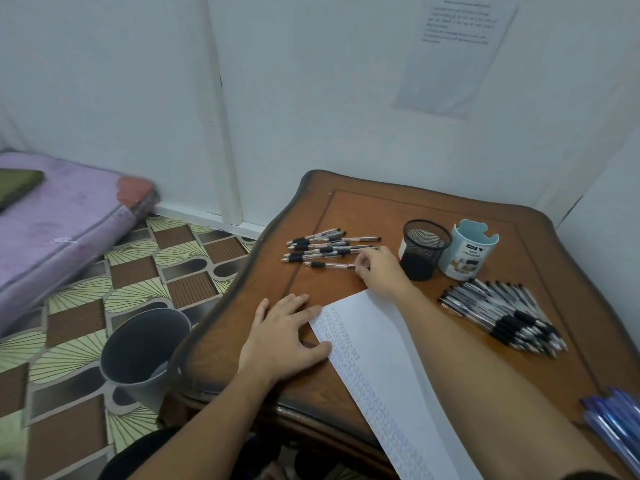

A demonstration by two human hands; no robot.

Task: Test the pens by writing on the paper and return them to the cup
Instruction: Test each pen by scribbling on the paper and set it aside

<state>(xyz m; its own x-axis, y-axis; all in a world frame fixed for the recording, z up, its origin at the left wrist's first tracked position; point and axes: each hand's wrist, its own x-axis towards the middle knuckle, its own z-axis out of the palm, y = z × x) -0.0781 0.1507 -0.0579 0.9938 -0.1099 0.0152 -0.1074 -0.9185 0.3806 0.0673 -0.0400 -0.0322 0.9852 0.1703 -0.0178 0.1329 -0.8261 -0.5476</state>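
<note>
A white sheet of paper (pixel 377 344) covered in small writing lies across the wooden table (pixel 381 209). My left hand (pixel 284 336) rests flat on the table, fingers on the paper's left edge. My right hand (pixel 379 273) reaches past the paper and pinches the end of one clear pen with a black grip (pixel 329 265). Several like pens (pixel 325 245) lie loose just beyond it. A black mesh cup (pixel 423 249) and a pale blue printed cup (pixel 465 251) stand to the right of that hand.
A big pile of black-grip pens (pixel 502 315) lies at the right of the table, and blue pens (pixel 616 420) poke in at the lower right edge. A grey bin (pixel 138 351) stands on the patterned floor left of the table. A purple mattress (pixel 59 220) lies at far left.
</note>
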